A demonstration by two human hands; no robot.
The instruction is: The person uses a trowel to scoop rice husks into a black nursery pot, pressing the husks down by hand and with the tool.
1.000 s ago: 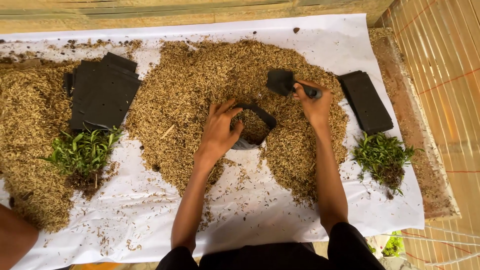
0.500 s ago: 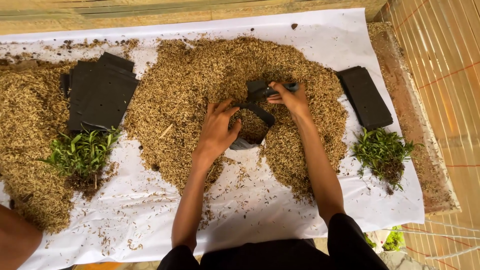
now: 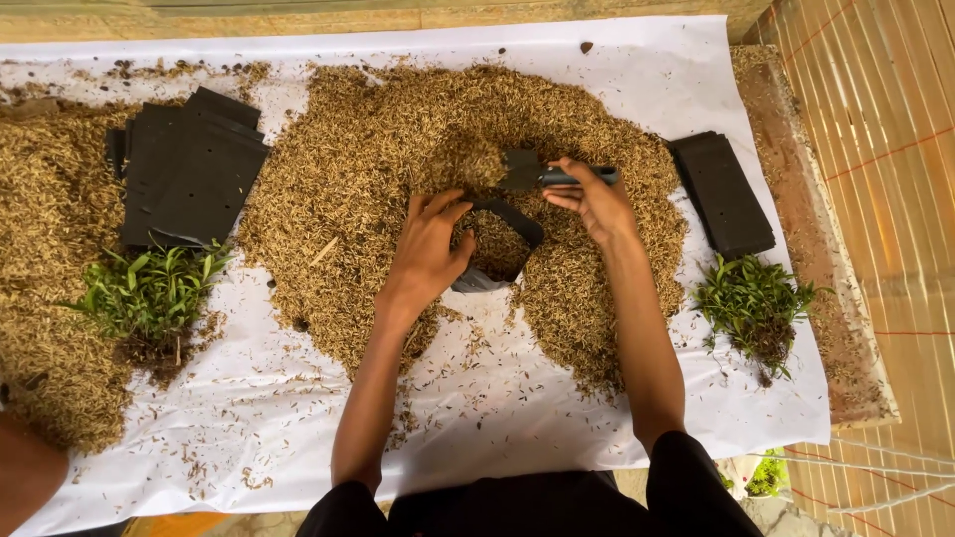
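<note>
Your left hand (image 3: 428,249) grips the half-filled black bag (image 3: 497,244); your right hand (image 3: 592,199), at one o'clock, clasps the loaded scoop (image 3: 522,169); filling remains.

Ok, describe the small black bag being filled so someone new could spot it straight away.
Start at the big mound of brown husks in the middle of the white sheet. At its near edge sits a small black bag, its mouth held open by the left hand. Unlike the flat black stacks to either side, it stands open with husks inside.
</note>
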